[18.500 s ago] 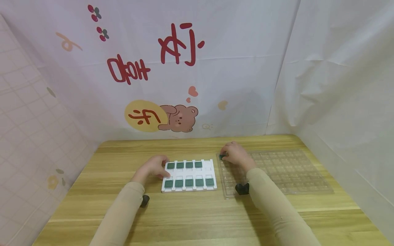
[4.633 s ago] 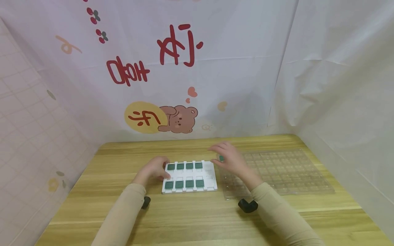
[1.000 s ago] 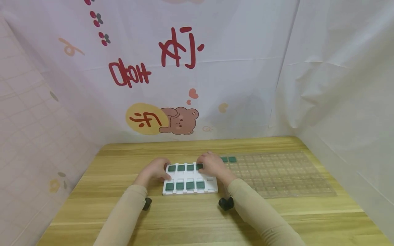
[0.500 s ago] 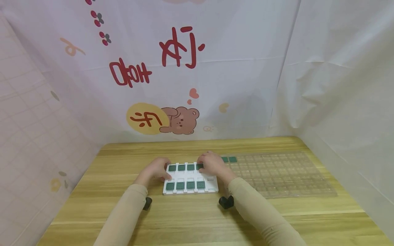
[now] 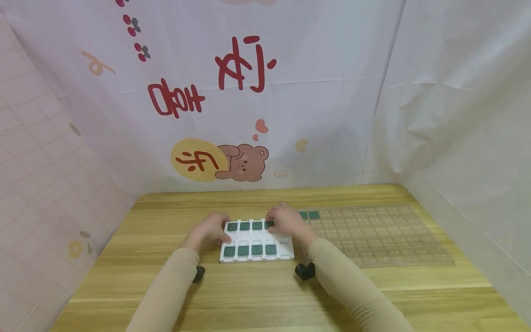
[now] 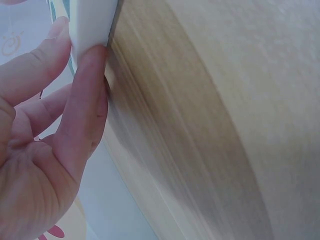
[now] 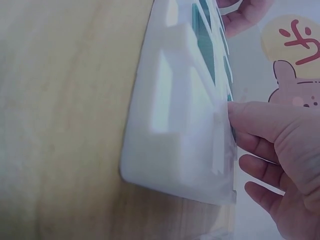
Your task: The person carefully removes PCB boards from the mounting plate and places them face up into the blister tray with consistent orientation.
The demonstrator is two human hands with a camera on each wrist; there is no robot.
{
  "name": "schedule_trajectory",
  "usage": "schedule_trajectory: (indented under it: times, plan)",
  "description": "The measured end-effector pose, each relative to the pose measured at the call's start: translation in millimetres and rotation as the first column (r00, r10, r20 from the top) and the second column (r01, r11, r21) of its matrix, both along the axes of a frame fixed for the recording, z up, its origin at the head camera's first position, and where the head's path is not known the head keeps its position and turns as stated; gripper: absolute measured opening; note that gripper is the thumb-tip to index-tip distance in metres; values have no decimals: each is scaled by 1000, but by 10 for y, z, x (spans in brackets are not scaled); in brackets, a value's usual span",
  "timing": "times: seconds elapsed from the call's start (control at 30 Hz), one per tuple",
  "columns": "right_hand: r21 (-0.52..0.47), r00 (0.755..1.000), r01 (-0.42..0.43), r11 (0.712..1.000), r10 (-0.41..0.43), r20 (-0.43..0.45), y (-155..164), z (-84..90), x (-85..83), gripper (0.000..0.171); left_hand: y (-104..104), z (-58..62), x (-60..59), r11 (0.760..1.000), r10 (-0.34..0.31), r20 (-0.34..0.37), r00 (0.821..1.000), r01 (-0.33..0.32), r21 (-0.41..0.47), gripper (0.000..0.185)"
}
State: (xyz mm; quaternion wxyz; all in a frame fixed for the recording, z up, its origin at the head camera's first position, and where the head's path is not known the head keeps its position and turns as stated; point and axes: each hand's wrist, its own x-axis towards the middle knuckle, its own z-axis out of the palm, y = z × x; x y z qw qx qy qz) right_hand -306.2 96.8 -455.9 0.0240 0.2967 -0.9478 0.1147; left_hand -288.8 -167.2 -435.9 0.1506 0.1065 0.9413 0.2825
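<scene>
The white tray (image 5: 256, 240) lies flat on the wooden worktop (image 5: 265, 295), and everything else is placed from it. It has two rows of slots: green chips (image 5: 244, 226) fill most of the far row and four more sit in the near row, while the slot at the tray's right end of the near row shows bare white.

The left hand (image 5: 209, 228) rests against the tray's left edge; in the left wrist view its fingers (image 6: 87, 95) are curled against the tray's white corner, thumb and finger pinching that edge.

The right hand (image 5: 285, 222) lies over the tray's far right corner, fingers bent down onto the chip (image 5: 269, 224) in the fourth slot of the far row. Whether it pinches that chip or only presses on it cannot be told; the hand hides the slot behind it.

Just right of the tray lies a clear plastic grid tray (image 5: 386, 240), its near left part covered by the right forearm. Two green chips (image 5: 309, 215) sit in its far left corner cells, close beside the right hand.

Behind the tray hangs a pale curtain (image 5: 249, 115) with a bear drawing.
</scene>
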Motion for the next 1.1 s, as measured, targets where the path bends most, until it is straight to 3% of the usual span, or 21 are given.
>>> schedule_trajectory:
  times: [1.1]
  plan:
    - [-142,996,-27,989,38,75,56,-34,-75,21,7,27,32,1000,0,-7,1000,0,-10,58]
